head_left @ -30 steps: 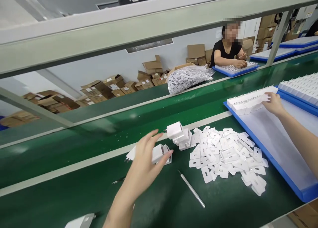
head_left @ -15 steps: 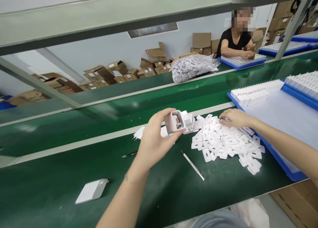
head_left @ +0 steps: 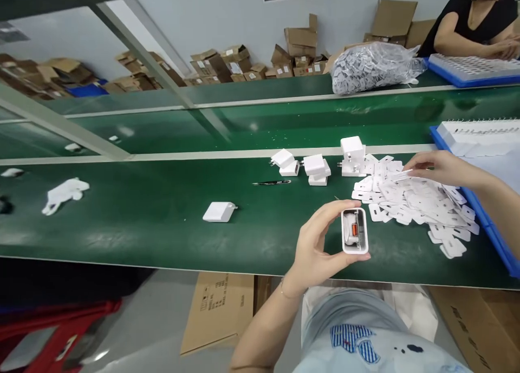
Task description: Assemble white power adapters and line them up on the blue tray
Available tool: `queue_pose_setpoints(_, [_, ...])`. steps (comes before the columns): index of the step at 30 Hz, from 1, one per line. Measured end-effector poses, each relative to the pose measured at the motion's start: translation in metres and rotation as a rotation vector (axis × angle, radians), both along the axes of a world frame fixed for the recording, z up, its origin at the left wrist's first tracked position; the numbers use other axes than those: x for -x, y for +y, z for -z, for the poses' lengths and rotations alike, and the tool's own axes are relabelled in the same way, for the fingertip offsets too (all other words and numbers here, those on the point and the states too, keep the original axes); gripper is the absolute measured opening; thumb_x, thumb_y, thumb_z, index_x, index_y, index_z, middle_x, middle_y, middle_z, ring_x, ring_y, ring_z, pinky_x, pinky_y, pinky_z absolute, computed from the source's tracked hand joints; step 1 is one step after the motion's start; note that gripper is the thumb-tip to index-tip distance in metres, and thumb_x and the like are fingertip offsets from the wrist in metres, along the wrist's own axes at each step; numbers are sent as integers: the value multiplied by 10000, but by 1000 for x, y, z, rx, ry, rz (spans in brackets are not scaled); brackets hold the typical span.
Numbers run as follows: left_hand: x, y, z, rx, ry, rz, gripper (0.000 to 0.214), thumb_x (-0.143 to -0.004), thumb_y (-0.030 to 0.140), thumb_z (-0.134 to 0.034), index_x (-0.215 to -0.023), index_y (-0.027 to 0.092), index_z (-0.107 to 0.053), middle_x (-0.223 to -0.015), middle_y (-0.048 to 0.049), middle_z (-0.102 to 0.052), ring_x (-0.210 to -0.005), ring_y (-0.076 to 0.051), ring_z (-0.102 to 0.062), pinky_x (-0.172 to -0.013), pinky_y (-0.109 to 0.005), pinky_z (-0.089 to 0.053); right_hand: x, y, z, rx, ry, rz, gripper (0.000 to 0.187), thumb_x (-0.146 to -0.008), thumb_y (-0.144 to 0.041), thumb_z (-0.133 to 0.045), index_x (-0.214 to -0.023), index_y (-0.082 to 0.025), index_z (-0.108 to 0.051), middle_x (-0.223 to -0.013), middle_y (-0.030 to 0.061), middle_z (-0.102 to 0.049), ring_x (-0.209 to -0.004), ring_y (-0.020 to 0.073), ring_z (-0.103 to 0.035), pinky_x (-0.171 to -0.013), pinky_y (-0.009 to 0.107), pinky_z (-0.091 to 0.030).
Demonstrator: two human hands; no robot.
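Note:
My left hand grips a white charger housing between thumb and fingers. Its open end faces me, showing a circuit board and an orange-red part inside. Over a heap of flat white cover plates with rectangular slots, my right hand has thumb and fingers closed on one thin white plate. Beyond the left hand, white chargers stand in small stacks near the belt edge. Black tweezers lie left of them, and a single charger lies farther left.
A blue tray with rows of white housings borders the heap on the right. Across the green channel are a clear bag of small white parts and a co-worker at another blue tray. A crumpled white item lies far left.
My view has swung left and down. My left hand has brought the housing nearer to me, turning its opening towards me. My right hand has lifted a plate slightly from the heap.

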State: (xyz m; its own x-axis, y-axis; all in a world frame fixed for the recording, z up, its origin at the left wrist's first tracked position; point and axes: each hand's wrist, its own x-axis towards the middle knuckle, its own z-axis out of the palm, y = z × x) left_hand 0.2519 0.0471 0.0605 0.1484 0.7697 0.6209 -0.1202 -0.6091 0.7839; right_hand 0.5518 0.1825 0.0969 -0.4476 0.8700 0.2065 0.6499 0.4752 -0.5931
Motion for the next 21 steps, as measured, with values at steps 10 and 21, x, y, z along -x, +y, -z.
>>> queue_pose_setpoints(10, [-22,-12,14,459,-264,443,648,-805,525,-729,-1320,279,-423,-1043,-80,-728,-891,-227,-707,-761,-316,-543,65,-122,-41,-510,10,-448,293,-931,-199,-620,-1171,-341,-709,-1170,-22,-737,-1059,210,-718,-937,340,-629])
queue_pose_setpoints(21, [-21,-13,25,-31,-71,302,190,-1016,275,-446,-1204,298,-423,-1330,-99,-602,-1110,-198,-656,-832,-324,-529,61,-122,-44,-408,-73,-607,417,-952,-85,-536,-1340,-209,-622,-1326,57,-655,-1249,202,-611,-1106,312,-500])
